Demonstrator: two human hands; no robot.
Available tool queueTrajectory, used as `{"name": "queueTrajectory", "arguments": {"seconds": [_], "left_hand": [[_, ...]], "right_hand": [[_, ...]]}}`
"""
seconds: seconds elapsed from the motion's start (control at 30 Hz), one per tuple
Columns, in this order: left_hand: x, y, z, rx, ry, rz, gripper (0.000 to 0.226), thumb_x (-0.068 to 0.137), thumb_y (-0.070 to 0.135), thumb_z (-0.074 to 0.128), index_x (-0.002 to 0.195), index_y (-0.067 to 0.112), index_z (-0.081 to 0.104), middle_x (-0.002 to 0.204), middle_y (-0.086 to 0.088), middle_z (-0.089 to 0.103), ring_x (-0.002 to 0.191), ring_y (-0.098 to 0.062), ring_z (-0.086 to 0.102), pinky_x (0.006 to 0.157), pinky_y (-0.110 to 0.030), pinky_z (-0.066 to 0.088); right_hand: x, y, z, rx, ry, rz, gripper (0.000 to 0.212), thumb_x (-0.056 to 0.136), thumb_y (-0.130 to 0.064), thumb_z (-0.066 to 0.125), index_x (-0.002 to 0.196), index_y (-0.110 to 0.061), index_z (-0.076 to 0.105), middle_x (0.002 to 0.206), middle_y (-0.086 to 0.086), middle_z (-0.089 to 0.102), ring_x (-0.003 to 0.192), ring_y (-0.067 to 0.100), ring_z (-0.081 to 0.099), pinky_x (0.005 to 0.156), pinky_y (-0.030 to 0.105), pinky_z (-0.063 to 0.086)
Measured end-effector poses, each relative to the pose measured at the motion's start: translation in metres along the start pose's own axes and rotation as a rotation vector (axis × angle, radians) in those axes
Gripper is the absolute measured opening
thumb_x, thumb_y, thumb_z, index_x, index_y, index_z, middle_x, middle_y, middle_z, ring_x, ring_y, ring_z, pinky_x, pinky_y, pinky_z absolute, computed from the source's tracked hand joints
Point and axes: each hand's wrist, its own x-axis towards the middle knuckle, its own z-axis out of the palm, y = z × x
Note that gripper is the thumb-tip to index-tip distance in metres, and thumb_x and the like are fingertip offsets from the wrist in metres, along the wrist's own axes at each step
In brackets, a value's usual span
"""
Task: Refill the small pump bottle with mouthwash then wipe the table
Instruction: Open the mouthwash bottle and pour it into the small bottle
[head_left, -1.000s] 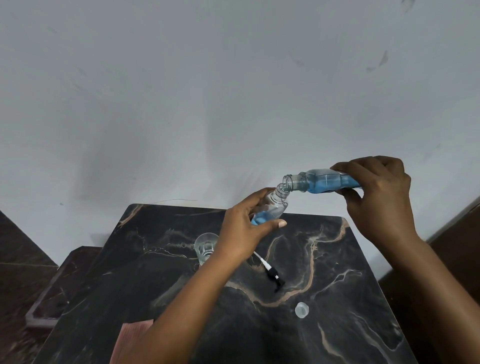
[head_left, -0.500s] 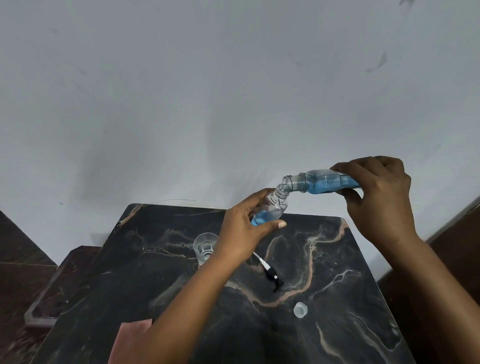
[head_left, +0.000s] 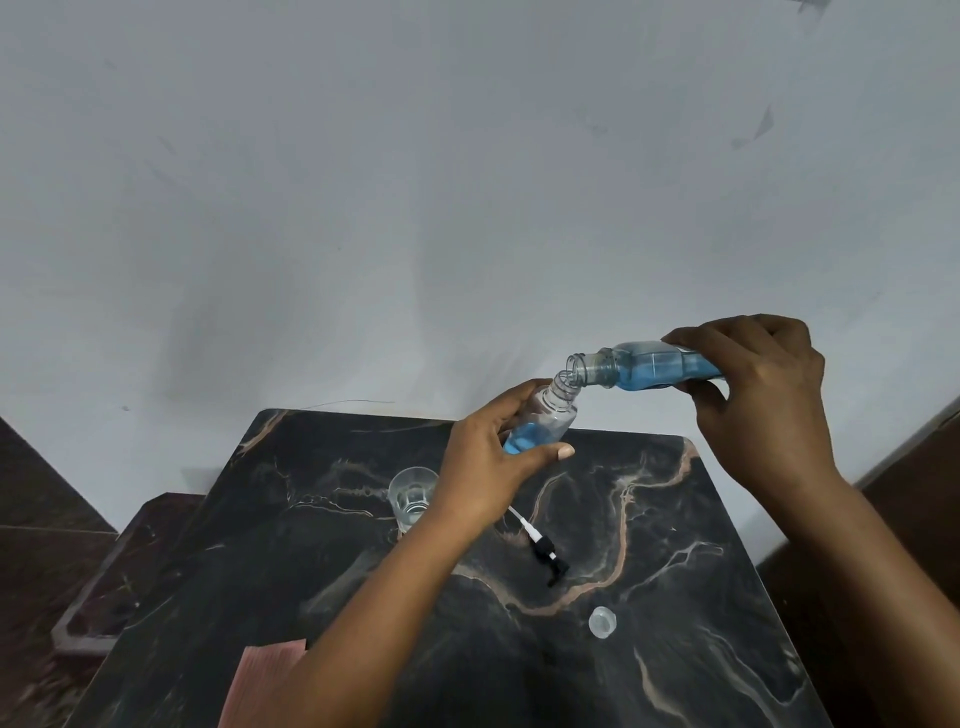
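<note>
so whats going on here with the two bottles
A person is refilling a small bottle, held tilted in the left hand, from a mouthwash bottle tipped nearly flat in the right hand, mouth to mouth above the table. Blue liquid sits in both. The pump head, a clear cap, a small glass and a pink cloth lie on the table, so wiping is not yet begun.

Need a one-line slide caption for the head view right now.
Right hand tips mouthwash bottle into small bottle held by left hand above marble table.
</note>
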Motion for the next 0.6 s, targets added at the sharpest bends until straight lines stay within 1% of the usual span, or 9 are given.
{"name": "queueTrajectory", "arguments": {"seconds": [0.1,0.17,0.23,0.3,0.37,0.43,0.5,0.53,0.6], "left_hand": [[-0.0008,0.0019,-0.0004,0.007,0.002,0.008,0.062,0.071,0.018,0.087,0.116,0.051,0.059,0.114,0.018,0.071,0.108,-0.002,0.066,0.093,-0.022,0.054],[-0.0009,0.0013,0.0,0.009,0.0,0.008,0.062,0.071,0.018,0.087,0.117,0.05,0.059,0.115,0.017,0.071,0.108,-0.003,0.067,0.094,-0.024,0.054],[-0.0008,0.0003,0.0008,0.002,-0.005,0.005,0.063,0.071,0.018,0.087,0.122,0.044,0.061,0.118,0.013,0.07,0.11,-0.005,0.066,0.097,-0.029,0.053],[-0.0005,-0.0003,0.0014,0.001,-0.016,-0.003,0.064,0.071,0.02,0.087,0.128,0.033,0.061,0.12,0.01,0.07,0.111,-0.007,0.066,0.099,-0.034,0.053],[-0.0005,0.0001,0.0014,0.005,-0.02,-0.007,0.065,0.071,0.02,0.087,0.13,0.029,0.061,0.119,0.008,0.07,0.111,-0.008,0.066,0.099,-0.036,0.054],[-0.0006,0.001,0.0013,0.018,-0.012,0.0,0.063,0.071,0.021,0.087,0.127,0.035,0.062,0.118,0.007,0.07,0.109,-0.008,0.067,0.097,-0.036,0.055],[-0.0015,0.0035,0.001,0.036,0.004,0.007,0.063,0.07,0.022,0.087,0.119,0.051,0.059,0.117,0.009,0.07,0.109,-0.006,0.067,0.096,-0.032,0.055],[-0.002,0.0047,0.0008,0.043,0.009,0.006,0.064,0.07,0.023,0.087,0.116,0.056,0.057,0.117,0.01,0.07,0.109,-0.005,0.066,0.096,-0.031,0.055],[-0.0023,0.0046,0.0004,0.047,0.011,0.001,0.065,0.07,0.023,0.088,0.117,0.056,0.057,0.119,0.01,0.07,0.11,-0.005,0.066,0.097,-0.033,0.055]], "right_hand": [[-0.0003,-0.0007,-0.0018,-0.002,-0.004,0.006,0.038,0.075,0.001,0.077,0.108,-0.015,0.071,0.102,0.006,0.069,0.105,0.042,0.05,0.077,0.045,0.037],[-0.0003,-0.0012,-0.003,-0.003,-0.005,0.008,0.038,0.075,0.001,0.076,0.109,-0.015,0.071,0.103,0.006,0.069,0.105,0.042,0.05,0.077,0.045,0.036],[-0.0002,-0.0014,-0.0042,-0.007,-0.005,0.01,0.038,0.075,0.001,0.076,0.109,-0.015,0.071,0.103,0.006,0.069,0.105,0.042,0.05,0.077,0.045,0.036],[0.0,-0.0012,-0.0054,-0.012,-0.005,0.01,0.038,0.075,0.002,0.076,0.109,-0.015,0.071,0.104,0.005,0.069,0.105,0.042,0.05,0.077,0.045,0.036],[0.0002,-0.0013,-0.0067,-0.013,-0.006,0.009,0.038,0.075,0.002,0.076,0.109,-0.015,0.071,0.104,0.006,0.068,0.106,0.042,0.05,0.078,0.045,0.036],[0.0003,-0.0017,-0.0077,-0.013,-0.003,0.008,0.038,0.075,0.002,0.076,0.109,-0.015,0.071,0.104,0.006,0.068,0.106,0.042,0.05,0.078,0.045,0.036],[0.0004,-0.0022,-0.0081,-0.012,-0.002,0.006,0.039,0.075,0.002,0.076,0.109,-0.015,0.071,0.104,0.006,0.068,0.106,0.042,0.05,0.078,0.045,0.036],[0.0003,-0.0023,-0.0081,-0.012,-0.002,0.005,0.039,0.075,0.003,0.076,0.109,-0.015,0.071,0.104,0.005,0.068,0.106,0.042,0.05,0.078,0.046,0.037],[0.0,-0.0021,-0.0081,-0.012,-0.004,0.002,0.04,0.074,0.003,0.076,0.11,-0.015,0.071,0.104,0.005,0.068,0.106,0.041,0.05,0.078,0.045,0.036]]}}
